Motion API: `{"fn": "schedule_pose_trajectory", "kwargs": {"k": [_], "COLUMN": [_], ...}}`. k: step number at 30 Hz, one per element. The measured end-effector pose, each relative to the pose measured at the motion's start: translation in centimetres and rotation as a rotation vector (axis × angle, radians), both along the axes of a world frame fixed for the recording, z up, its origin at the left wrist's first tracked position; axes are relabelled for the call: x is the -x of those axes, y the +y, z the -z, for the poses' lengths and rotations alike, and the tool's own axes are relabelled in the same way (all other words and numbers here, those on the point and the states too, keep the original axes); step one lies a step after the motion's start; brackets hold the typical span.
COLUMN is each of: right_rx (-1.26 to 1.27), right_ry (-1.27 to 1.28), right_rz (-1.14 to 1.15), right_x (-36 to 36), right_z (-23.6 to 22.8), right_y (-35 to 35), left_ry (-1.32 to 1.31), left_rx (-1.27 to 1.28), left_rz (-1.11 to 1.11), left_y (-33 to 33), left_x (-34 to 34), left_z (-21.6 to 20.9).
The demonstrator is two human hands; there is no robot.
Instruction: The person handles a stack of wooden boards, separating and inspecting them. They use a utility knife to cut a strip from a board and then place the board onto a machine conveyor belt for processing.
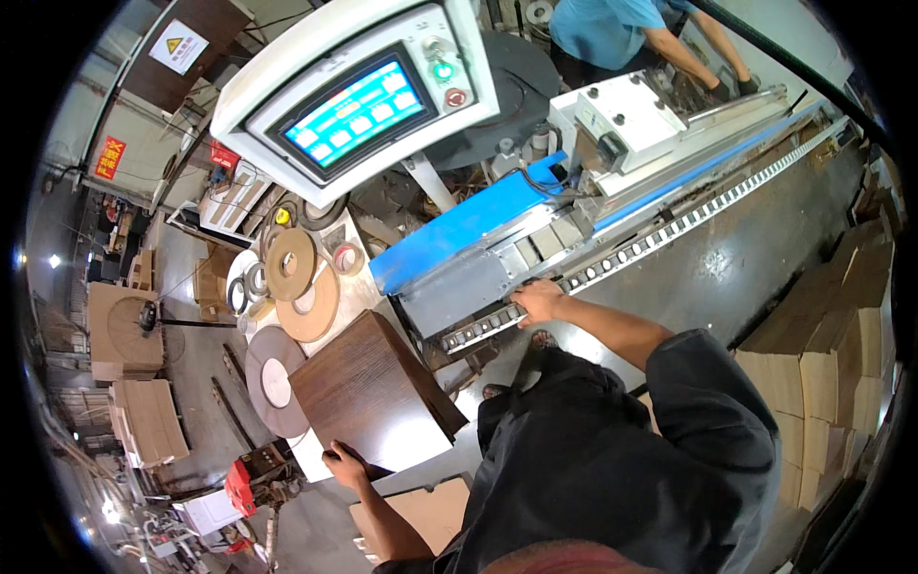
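My left hand (346,466) grips the near edge of a dark brown wood-grain panel (368,387), its fingers curled at the edge. The panel lies on top of a stack of similar boards on a white table, left of the machine. At the near end of a long blue and white machine (469,239), my right hand (538,300) is closed over the roller rail (488,325). Part of its grip is hidden behind the hand.
Rolls of edge banding tape (290,265) lie on the table beside the panels. A control panel with a lit screen (354,110) stands above the machine. A co-worker in a blue shirt (598,29) bends at the far end. Cardboard stacks (813,383) stand at right.
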State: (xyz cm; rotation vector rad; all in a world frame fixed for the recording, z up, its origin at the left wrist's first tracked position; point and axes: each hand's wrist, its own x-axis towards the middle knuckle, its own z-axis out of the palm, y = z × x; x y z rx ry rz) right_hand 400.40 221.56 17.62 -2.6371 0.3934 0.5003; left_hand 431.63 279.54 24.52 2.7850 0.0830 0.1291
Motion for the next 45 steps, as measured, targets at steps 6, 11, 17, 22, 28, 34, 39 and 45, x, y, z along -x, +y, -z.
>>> {"fn": "schedule_pose_trajectory", "kwargs": {"k": [6, 11, 17, 22, 28, 34, 39, 45], "right_rx": [0.006, -0.009, 0.007, 0.008, -0.007, 0.025, 0.061, 0.041], "right_ry": [-0.033, -0.077, -0.074, -0.003, -0.053, -0.085, -0.067, 0.059], "right_rz": [0.082, 0.063, 0.082, 0.007, 0.029, 0.062, 0.053, 0.045], "right_x": [0.8, 0.8, 1.3, 0.0, 0.0, 0.0, -0.6, -1.2], "right_z": [0.0, 0.7, 0.6, 1.0, 0.3, 1.3, 1.1, 1.0], "right_y": [0.4, 0.0, -0.6, 0.6, -0.1, 0.0, 0.4, -0.1], "left_ry": [-0.046, -0.012, -0.035, 0.006, 0.005, -0.019, -0.037, 0.077], "left_rx": [0.002, -0.007, -0.007, -0.022, -0.024, -0.012, -0.021, -0.007], "left_rz": [0.003, -0.007, 0.036, -0.036, -0.050, -0.020, -0.026, -0.047], "left_y": [0.0, -0.1, 0.8, 2.3, 2.0, 1.3, 1.7, 0.6], "left_x": [-0.2, 0.6, -2.1, -0.2, -1.0, -1.0, -1.1, -0.9], "left_z": [0.2, -0.2, 2.0, 0.8, 1.6, 1.5, 1.7, 0.5]}}
